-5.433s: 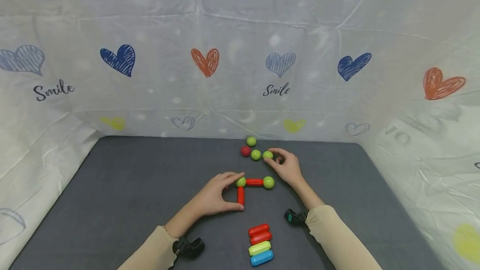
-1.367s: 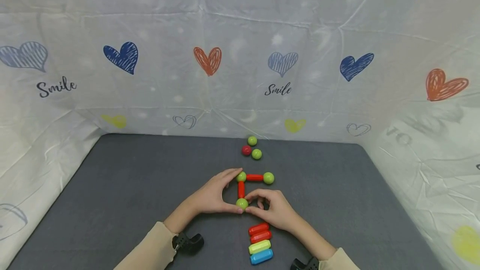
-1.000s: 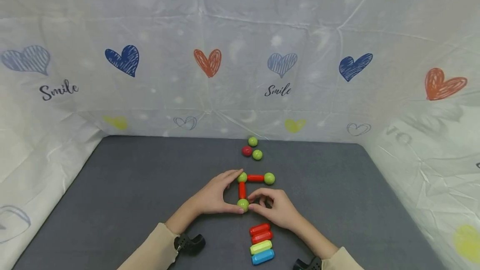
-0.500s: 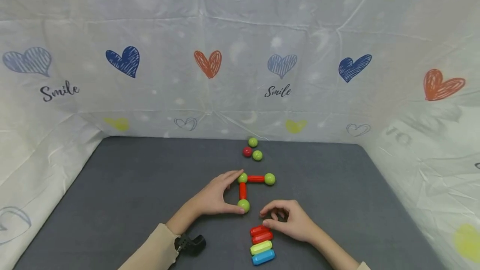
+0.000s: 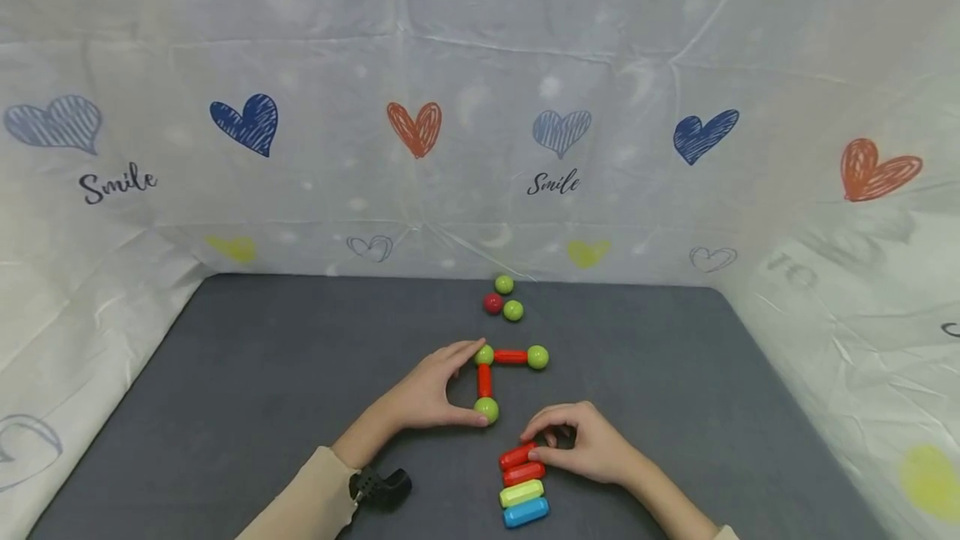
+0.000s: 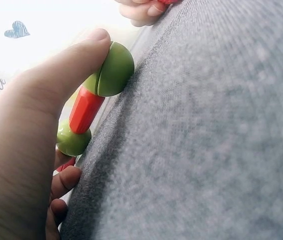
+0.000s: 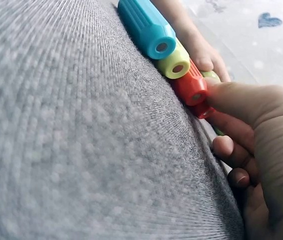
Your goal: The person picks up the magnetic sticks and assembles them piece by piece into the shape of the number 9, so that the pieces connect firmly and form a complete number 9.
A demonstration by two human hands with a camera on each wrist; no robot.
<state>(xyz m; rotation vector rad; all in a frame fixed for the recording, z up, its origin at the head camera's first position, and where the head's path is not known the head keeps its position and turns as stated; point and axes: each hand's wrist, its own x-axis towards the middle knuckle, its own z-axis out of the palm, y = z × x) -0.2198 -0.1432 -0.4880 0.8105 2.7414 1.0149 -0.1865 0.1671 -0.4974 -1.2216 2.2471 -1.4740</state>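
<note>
Grips an L-shaped piece (image 5: 484, 382) of red rods and green balls mid-table in the left hand (image 5: 433, 390), between thumb at the near green ball (image 5: 487, 408) and fingertip at the corner ball (image 5: 486, 357). Pinches the right end of a loose red rod (image 5: 513, 457), nearer than the piece, in the right hand (image 5: 588, 444). Has beside that rod a second red rod (image 5: 523, 474), a yellow-green rod (image 5: 521, 493) and a blue rod (image 5: 526, 512). Has beyond the piece a red ball (image 5: 492, 303) and two loose green balls (image 5: 513, 310), near the grey table's (image 5: 315, 340) far edge.

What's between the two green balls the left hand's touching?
A red stick, joining those two green balls; the head and left wrist views show it.
</note>
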